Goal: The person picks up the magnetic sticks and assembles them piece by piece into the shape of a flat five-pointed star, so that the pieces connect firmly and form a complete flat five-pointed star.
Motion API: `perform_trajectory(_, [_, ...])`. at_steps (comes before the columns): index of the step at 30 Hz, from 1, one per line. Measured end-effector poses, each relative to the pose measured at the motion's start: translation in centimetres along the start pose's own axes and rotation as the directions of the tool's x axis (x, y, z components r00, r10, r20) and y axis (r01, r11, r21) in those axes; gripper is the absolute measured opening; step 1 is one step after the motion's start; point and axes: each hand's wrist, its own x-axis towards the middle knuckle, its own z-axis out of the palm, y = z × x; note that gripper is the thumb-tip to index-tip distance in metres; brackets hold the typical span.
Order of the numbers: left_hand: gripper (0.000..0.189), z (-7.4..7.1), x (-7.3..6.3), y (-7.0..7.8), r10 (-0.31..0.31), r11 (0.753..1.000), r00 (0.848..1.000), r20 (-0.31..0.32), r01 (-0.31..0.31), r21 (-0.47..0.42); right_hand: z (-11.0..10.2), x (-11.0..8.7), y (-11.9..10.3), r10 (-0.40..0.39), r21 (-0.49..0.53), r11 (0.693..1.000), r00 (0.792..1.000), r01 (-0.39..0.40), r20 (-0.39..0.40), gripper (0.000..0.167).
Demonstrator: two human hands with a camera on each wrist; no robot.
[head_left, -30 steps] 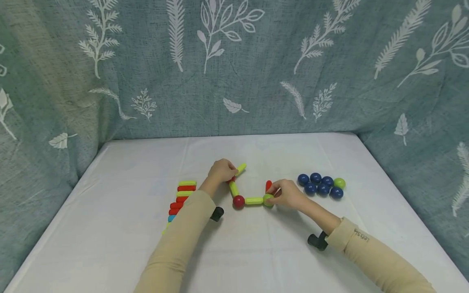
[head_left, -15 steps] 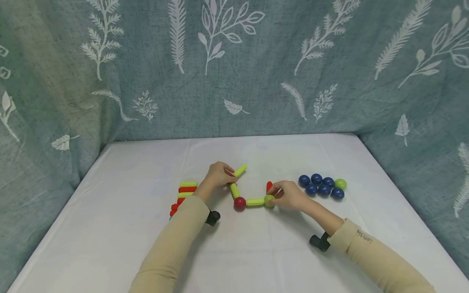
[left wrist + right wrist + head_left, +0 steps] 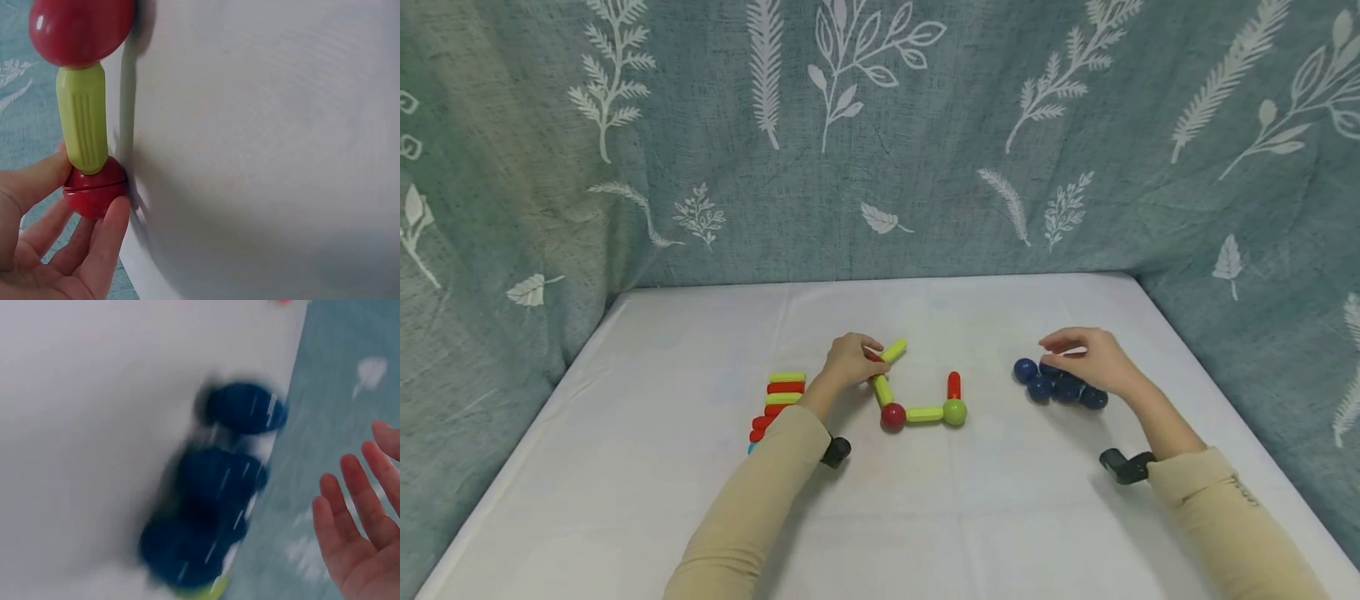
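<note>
- Right hand (image 3: 1090, 358): withdrawn from the joined green ball (image 3: 954, 412) and shifted to the blue balls (image 3: 1039, 388); fingers extended, nothing grasped.
- Left hand (image 3: 848, 360): nearly unchanged in position; far red ball (image 3: 94, 199) pinched between thumb and fingers.
- Location of the chain (image 3: 925, 414): mid-surface (image 3: 925, 533), between the loose rods (image 3: 786, 387) and the blue balls.
- Meaning for assembly (judgement): joint of joined green ball and red rod (image 3: 954, 385) apparently complete and stable without support; right-hand shift consistent with reaching for another ball.
- Head view only: overall chain layout, including the far yellow-green rod (image 3: 894, 350).
- Left wrist view only: seam of the far red ball, with grip in close detail.
- Right wrist view only: loose green ball (image 3: 203, 592) at the lower edge, plus visible separation between fingers and blurred balls.
</note>
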Motion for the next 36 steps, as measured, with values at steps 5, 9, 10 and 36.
perform_trajectory(5, [0.031, 0.2, 0.0, 0.0, 0.010, 1.000, 1.000, -0.023, -0.010, 0.008, -2.6, -1.7, 2.9, 0.146, -0.022, 0.989, 0.989, -0.146, 0.002, 0.041])
perform_trajectory(9, [0.030, 0.3, 0.0, 0.0, 0.007, 1.000, 1.000, -0.030, -0.007, 0.003, -3.2, -2.6, 4.6, 0.245, -0.014, 0.969, 0.968, -0.245, 0.053, 0.048])
perform_trajectory(10, [0.030, 0.3, 0.0, 0.0, 0.003, 1.000, 1.000, -0.031, -0.003, 0.002, -3.3, -2.7, 4.9, 0.261, -0.010, 0.965, 0.963, -0.260, 0.067, 0.049])
perform_trajectory(36, [0.031, 0.5, -0.2, -0.5, 0.016, 1.000, 0.998, -0.057, -0.015, 0.016, -3.1, -2.5, 6.2, 0.309, 0.007, 0.951, 0.949, -0.310, 0.063, 0.054])
